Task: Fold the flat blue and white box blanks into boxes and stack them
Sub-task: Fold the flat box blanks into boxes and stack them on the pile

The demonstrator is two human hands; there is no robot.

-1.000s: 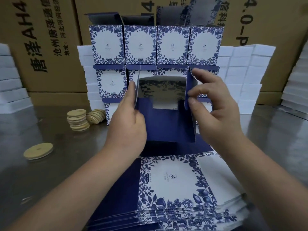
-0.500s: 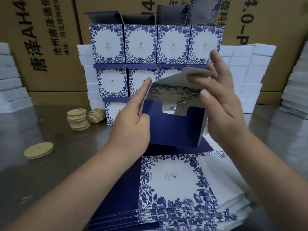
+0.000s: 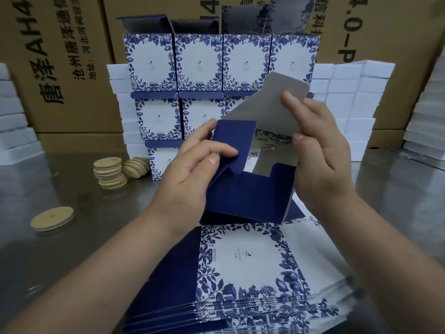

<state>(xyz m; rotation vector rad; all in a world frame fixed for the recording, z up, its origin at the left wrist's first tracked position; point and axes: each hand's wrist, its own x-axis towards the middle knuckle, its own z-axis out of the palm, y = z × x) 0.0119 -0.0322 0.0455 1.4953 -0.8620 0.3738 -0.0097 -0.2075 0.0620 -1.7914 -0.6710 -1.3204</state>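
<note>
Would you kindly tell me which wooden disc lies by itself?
The wooden disc flat on the table, nearest the camera on the left; the others sit in an upright stack and a leaning row beside the folded boxes.

On the left brown carton (image 3: 72, 112), "唐泽AH4." is printed large and sideways, with the smaller lines "沧州唐泽通信" and "地址:河北河间经" beside it, both cut off. "4.0-P" is printed on the right carton (image 3: 385, 44). The small print on the blue and white boxes (image 3: 150, 66) cannot be read.
</note>
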